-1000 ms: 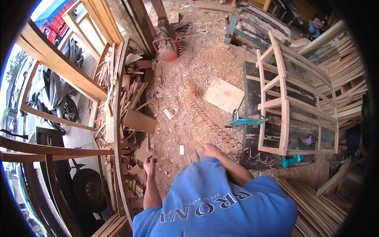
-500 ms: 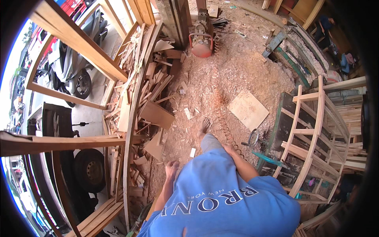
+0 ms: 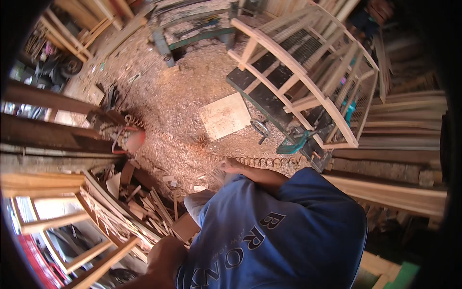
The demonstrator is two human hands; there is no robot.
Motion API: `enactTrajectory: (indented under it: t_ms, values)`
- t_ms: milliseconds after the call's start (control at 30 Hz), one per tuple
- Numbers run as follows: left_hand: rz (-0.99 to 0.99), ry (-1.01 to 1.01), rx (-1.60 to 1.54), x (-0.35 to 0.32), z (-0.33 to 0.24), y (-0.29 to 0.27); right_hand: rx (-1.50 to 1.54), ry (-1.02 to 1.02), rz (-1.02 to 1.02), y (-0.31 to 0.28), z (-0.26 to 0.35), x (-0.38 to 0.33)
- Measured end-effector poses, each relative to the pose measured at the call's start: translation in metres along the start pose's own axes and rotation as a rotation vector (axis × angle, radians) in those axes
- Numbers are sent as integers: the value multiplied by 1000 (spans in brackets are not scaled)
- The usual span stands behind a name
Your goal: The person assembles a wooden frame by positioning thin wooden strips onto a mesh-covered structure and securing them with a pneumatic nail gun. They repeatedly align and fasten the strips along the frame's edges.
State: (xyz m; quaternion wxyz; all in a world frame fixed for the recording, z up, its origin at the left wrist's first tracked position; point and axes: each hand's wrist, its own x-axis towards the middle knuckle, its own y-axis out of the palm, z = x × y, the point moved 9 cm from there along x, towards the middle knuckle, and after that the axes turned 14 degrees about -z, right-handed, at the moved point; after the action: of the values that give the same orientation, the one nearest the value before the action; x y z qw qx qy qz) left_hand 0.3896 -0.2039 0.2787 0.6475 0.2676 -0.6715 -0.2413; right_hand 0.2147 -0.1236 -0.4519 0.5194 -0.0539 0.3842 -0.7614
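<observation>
My right hand (image 3: pixel 232 166) hangs in front of my body, above my bare foot (image 3: pixel 218 177). Its fingers point away below the knuckles, so their closing is hidden, and no held thing shows. Close beyond it a coiled air hose (image 3: pixel 257 161) stretches over the shavings. Of my left arm (image 3: pixel 166 255) only a bent part shows at the lower edge; the left hand is out of view. A square wooden board (image 3: pixel 226 115) lies flat on the floor ahead. To its right is a crank wheel (image 3: pixel 260 128) beside a teal handle (image 3: pixel 293 144).
A slatted wooden frame with mesh (image 3: pixel 298 72) stands on a dark bench to the right. Stacked planks (image 3: pixel 399 120) line the right side. An air compressor (image 3: pixel 132 139) and heaped offcuts (image 3: pixel 149 207) are on the left. A green metal stand (image 3: pixel 199 38) is at the back.
The view has turned to the right; the compressor, offcuts and board now sit further left. My left hand has left the picture, and its arm is now bent at the lower edge.
</observation>
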Motion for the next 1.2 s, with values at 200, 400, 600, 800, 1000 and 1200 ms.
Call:
enactTrajectory:
  t_ms: [200,400,600,800,1000,1200]
  values:
    - [-13,-306,-619,45,44,-20,208,269,-405,-48,-63,-60]
    - [-121,-586,-1027,79,61,-46,-752,511,-204,15,-103,-163]
    - [-82,-692,-1207,115,46,-65,86,993,-510,128,-54,-224]
    - [169,-884,-1341,112,43,-84,378,986,-903,110,28,-205]
    - [375,-962,93,-6,116,-214,307,364,-1309,-157,246,-213]
    - [1318,-1308,847,-291,105,-484,207,-1178,-1759,-297,566,-316]
